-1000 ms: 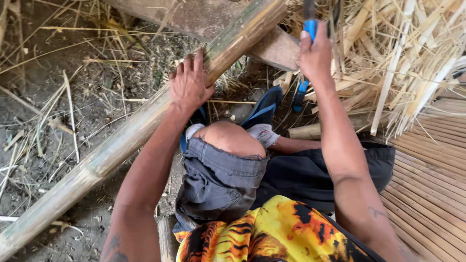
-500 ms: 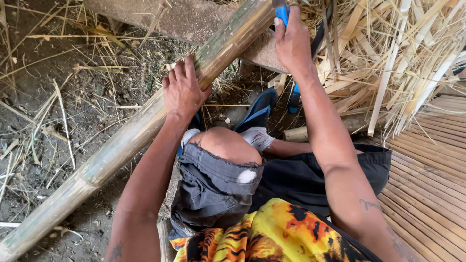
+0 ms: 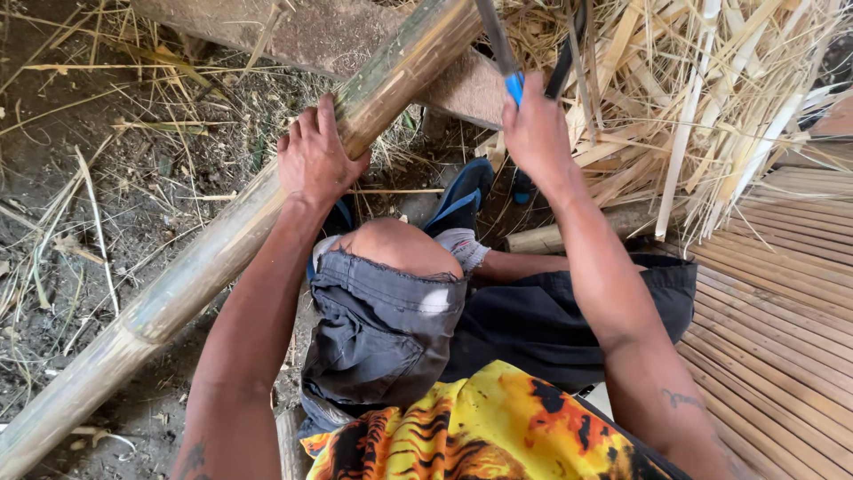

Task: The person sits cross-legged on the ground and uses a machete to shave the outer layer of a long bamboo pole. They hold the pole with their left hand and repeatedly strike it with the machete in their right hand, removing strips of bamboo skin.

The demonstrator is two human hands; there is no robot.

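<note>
A long thick bamboo pole (image 3: 204, 267) runs from the lower left up to the top middle, resting on a weathered wooden block (image 3: 293, 31). My left hand (image 3: 313, 158) lies over the pole, fingers wrapped on its upper side. My right hand (image 3: 533, 133) is raised beside the pole's top end and grips the blue handle of a blade (image 3: 499, 49), whose dark metal points up out of view. My bent knee in grey shorts (image 3: 382, 311) sits below both hands.
A heap of split bamboo strips and shavings (image 3: 693, 107) fills the upper right. A mat of flat bamboo slats (image 3: 782, 302) lies at the right. Bare soil with dry straw (image 3: 89, 178) covers the left. A blue sandal (image 3: 462, 200) shows by my knee.
My right hand has lifted the blue-handled blade up and leftward, closer to the pole's top end. My left hand has stayed on the pole. The view has shifted slightly.
</note>
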